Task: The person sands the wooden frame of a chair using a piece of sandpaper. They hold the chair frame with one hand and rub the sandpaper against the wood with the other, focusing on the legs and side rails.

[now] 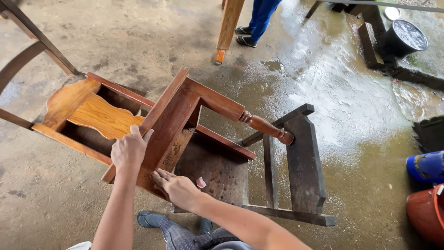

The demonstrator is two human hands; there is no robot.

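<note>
The wooden chair (152, 120) lies tipped on a low stool (277, 180) at the centre. At one o'clock stands a bucket (404, 39); at twelve, a post (227, 28) with another person's feet (245, 37) just right of it. Two containers (428, 190) sit at four o'clock.

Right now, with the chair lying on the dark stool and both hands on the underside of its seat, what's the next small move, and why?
Probably keep the left hand clamped on the seat frame and slide the right hand along the underside of the wooden chair. The right palm lies flat on the wood beside a small pink scrap, and the chair lies tilted on the dark stool, so it likely needs steadying.
</note>
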